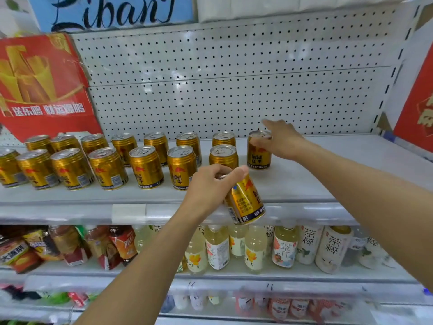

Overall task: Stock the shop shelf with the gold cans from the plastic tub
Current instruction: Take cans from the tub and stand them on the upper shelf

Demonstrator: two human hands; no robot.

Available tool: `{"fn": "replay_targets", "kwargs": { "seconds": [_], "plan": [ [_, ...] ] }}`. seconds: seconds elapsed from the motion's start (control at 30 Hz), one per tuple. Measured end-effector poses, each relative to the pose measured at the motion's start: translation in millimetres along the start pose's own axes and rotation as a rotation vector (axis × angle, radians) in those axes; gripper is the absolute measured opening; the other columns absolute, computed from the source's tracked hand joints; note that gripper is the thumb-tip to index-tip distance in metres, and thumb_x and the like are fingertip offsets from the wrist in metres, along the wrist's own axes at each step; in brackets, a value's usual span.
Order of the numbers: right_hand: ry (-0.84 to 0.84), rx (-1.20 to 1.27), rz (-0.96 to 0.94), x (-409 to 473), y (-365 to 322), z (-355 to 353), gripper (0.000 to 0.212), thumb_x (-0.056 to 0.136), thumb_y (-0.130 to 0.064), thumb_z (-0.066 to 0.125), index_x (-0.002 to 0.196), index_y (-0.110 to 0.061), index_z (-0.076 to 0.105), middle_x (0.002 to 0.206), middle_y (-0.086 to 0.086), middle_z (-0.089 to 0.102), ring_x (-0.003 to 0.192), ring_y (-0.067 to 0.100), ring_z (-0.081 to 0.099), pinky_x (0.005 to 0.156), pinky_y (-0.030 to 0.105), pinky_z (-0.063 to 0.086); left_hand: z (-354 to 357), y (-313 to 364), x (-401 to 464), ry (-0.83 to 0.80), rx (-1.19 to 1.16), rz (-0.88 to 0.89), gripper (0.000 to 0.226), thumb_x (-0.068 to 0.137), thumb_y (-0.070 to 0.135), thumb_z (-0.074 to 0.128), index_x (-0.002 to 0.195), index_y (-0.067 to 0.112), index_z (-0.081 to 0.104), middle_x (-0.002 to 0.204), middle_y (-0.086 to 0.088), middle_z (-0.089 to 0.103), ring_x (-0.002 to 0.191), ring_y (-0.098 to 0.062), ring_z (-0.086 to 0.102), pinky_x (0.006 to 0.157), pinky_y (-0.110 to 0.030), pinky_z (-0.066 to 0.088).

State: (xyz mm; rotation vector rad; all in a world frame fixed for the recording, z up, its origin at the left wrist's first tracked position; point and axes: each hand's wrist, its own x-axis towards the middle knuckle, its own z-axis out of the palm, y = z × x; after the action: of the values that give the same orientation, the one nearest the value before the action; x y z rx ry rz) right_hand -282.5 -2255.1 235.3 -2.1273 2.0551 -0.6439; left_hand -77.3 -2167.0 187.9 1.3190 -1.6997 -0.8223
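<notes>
Several gold cans [146, 166] stand in two rows on the white shelf [304, 181]. My left hand [210, 184] grips the top of a tilted gold can [246, 202], held in the air at the shelf's front edge. My right hand [281, 139] rests on the top of the rightmost back-row can [259, 156], which stands upright on the shelf. Whether its fingers clasp that can or only touch it is unclear. The plastic tub is out of view.
A white pegboard back wall [234, 78] rises behind the cans. A red carton [44, 83] leans at the left, a red poster [419, 109] at the right. Tea bottles [285, 247] and snack packs [70, 247] fill the shelf below.
</notes>
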Motion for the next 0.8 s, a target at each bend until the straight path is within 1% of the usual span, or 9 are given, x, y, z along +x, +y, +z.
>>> {"fn": "replay_targets", "kwargs": {
  "seconds": [0.03, 0.1, 0.17, 0.23, 0.3, 0.47, 0.57, 0.7, 0.8],
  "plan": [
    [0.082, 0.098, -0.014, -11, -2, -2, 0.062, 0.087, -0.056, 0.054, 0.139, -0.024, 0.041, 0.137, 0.011, 0.047, 0.125, 0.027, 0.043, 0.094, 0.042, 0.044, -1, 1, -2, -0.003, 0.000, 0.010, 0.053, 0.073, 0.071, 0.061, 0.100, 0.026, 0.071, 0.091, 0.007, 0.072, 0.082, -0.010, 0.070, 0.073, -0.041, 0.061],
    [0.168, 0.377, -0.110, -44, -10, -12, 0.051, 0.089, -0.053, 0.055, 0.132, -0.026, 0.051, 0.123, 0.004, 0.060, 0.111, 0.017, 0.056, 0.085, 0.033, 0.049, -3, 4, -5, -0.021, -0.018, 0.039, 0.047, 0.078, 0.064, 0.062, 0.104, 0.026, 0.071, 0.093, 0.007, 0.072, 0.084, -0.009, 0.069, 0.069, -0.032, 0.060],
    [-0.063, 0.595, -0.203, -77, -14, -25, 0.034, 0.091, -0.047, 0.056, 0.119, -0.028, 0.061, 0.105, -0.005, 0.068, 0.091, 0.003, 0.063, 0.070, 0.019, 0.051, -5, 10, -8, -0.045, -0.071, 0.088, 0.039, 0.084, 0.054, 0.063, 0.108, 0.025, 0.071, 0.094, 0.008, 0.072, 0.081, -0.003, 0.067, 0.061, -0.020, 0.053],
    [-0.417, 0.635, -0.259, -106, -16, -32, 0.038, 0.088, -0.040, 0.064, 0.123, -0.026, 0.059, 0.108, -0.007, 0.069, 0.092, 0.000, 0.065, 0.077, 0.019, 0.054, -6, 17, -9, -0.059, -0.109, 0.147, 0.035, 0.086, 0.047, 0.063, 0.111, 0.024, 0.071, 0.092, 0.011, 0.071, 0.078, 0.002, 0.065, 0.060, -0.014, 0.048],
    [-0.541, 0.629, -0.261, -117, -15, -26, 0.039, 0.082, -0.029, 0.072, 0.118, -0.021, 0.062, 0.108, -0.003, 0.070, 0.099, 0.010, 0.066, 0.084, 0.025, 0.053, -4, 25, -9, -0.053, -0.129, 0.164, 0.040, 0.085, 0.049, 0.064, 0.115, 0.024, 0.068, 0.097, 0.010, 0.070, 0.083, 0.002, 0.065, 0.063, -0.014, 0.050],
    [-0.282, 0.700, -0.172, -122, -12, -12, 0.039, 0.071, -0.015, 0.081, 0.107, -0.016, 0.066, 0.095, 0.002, 0.072, 0.089, 0.013, 0.068, 0.078, 0.022, 0.054, 6, 33, -12, 0.035, -0.011, 0.228, 0.058, 0.078, 0.065, 0.060, 0.119, 0.025, 0.061, 0.106, 0.010, 0.066, 0.095, -0.003, 0.062, 0.080, -0.027, 0.054],
    [-0.046, 0.761, -0.086, -116, -7, -7, 0.052, 0.066, -0.019, 0.085, 0.111, -0.021, 0.058, 0.096, -0.007, 0.068, 0.082, -0.001, 0.066, 0.067, 0.012, 0.051, 4, 24, -9, 0.289, 0.363, 0.422, 0.054, 0.090, 0.057, 0.048, 0.129, 0.021, 0.055, 0.125, 0.006, 0.057, 0.115, -0.010, 0.050, 0.096, -0.027, 0.042],
    [0.181, 0.609, 0.065, -97, -3, 9, 0.069, 0.058, -0.033, 0.089, 0.111, -0.018, 0.048, 0.106, -0.004, 0.061, 0.095, 0.014, 0.061, 0.081, 0.032, 0.054, 0, -6, 0, 0.286, 0.821, 0.471, 0.061, 0.093, 0.048, 0.051, 0.147, 0.022, 0.037, 0.152, 0.003, 0.038, 0.143, -0.017, 0.026, 0.119, -0.039, 0.014],
    [0.181, 0.496, 0.131, -87, -3, 23, 0.074, 0.056, -0.039, 0.088, 0.111, -0.017, 0.044, 0.108, 0.000, 0.059, 0.098, 0.020, 0.060, 0.084, 0.039, 0.053, 3, -17, 0, 0.259, 0.900, 0.463, 0.068, 0.090, 0.046, 0.056, 0.150, 0.023, 0.031, 0.155, 0.003, 0.034, 0.144, -0.016, 0.026, 0.120, -0.041, 0.010]
  ]
}}
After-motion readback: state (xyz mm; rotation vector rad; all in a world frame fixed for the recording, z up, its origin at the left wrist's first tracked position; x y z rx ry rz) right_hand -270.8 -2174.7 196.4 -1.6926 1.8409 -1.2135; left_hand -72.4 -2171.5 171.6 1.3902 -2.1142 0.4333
